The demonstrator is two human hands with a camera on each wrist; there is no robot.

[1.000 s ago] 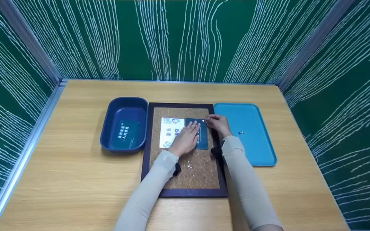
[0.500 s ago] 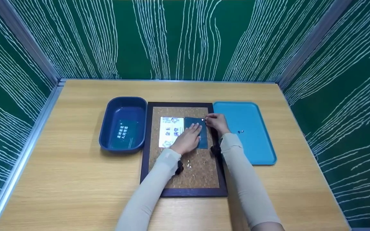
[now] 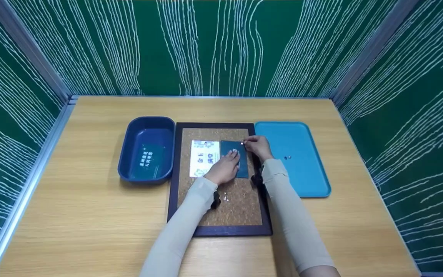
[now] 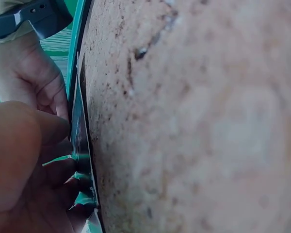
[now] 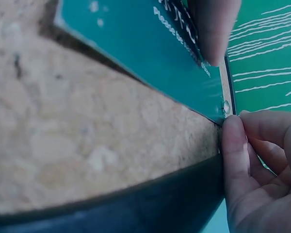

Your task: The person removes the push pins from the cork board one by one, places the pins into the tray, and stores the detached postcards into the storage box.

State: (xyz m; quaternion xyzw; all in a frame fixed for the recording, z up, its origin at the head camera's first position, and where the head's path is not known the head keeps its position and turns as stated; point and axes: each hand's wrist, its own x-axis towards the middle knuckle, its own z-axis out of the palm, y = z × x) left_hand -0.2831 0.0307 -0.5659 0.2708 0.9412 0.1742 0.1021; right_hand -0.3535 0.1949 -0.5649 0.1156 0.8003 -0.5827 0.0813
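A dark green card [image 3: 243, 165] with white lettering lies on the framed corkboard [image 3: 215, 211], right beside a white patterned card [image 3: 202, 154]. My left hand [image 3: 223, 168] rests on the green card, fingers extended across it. At the card's far right corner, my right hand [image 3: 258, 146] pinches with thumb and forefinger at a small shiny thumbtack [image 5: 226, 108]. The tack's round head shows right at the fingertips. In the left wrist view, the green card [image 4: 80, 131] appears nearly edge-on under the left fingers [image 4: 58, 170].
A dark blue bin [image 3: 122, 161] stands left of the board, with another green card [image 3: 150, 159] inside. On the right is a light blue tray [image 3: 308, 169] holding a few small tacks [image 3: 287, 157]. Several small clear pieces [image 3: 226, 198] lie on the cork nearer me.
The left hand's fingers have drawn back toward me over the green card, uncovering more of its lettering. The right hand stays at the card's corner with the tack.
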